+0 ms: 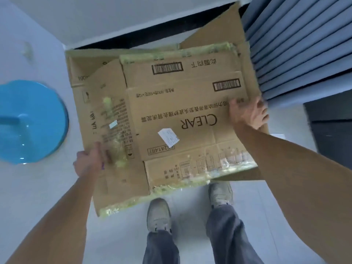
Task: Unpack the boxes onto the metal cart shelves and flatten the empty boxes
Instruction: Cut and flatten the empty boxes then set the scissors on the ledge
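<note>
- My two bare forearms reach forward and down from the bottom corners of the view.
- Below them my shoes [159, 216] stand on the pale floor [47, 187], with dark trouser legs running up from the lower edge.
- My left hand [89, 161] grips the left edge of the flattened box [171, 121], its fingers [99, 149] curled over the top face of the cardboard; motion blur hides the fingertips.
- My right hand [247, 113] holds the right edge of the same box, thumb lying on top and the other fingers [263, 115] wrapped around the rim.
- The box is collapsed flat and held roughly level between my hands above the floor, just in front of my feet. It is printed with "CLEAR", barcodes and lines of small text, all upside down from where I look. A small white sticker [168, 137] sits near its middle, and yellowish tape [171, 187] runs along its near edge.
- Under it lies more flat cardboard [219, 29], showing past the far and left edges.
- To my left, a blue round plastic object [32, 121] sits on the floor, well apart from the box.
- To my right, past the box, a stack of blue-grey slats [304, 44] rises.
- Farthest off, a dark strip [133, 38] runs along the base of the pale wall [95, 14].
</note>
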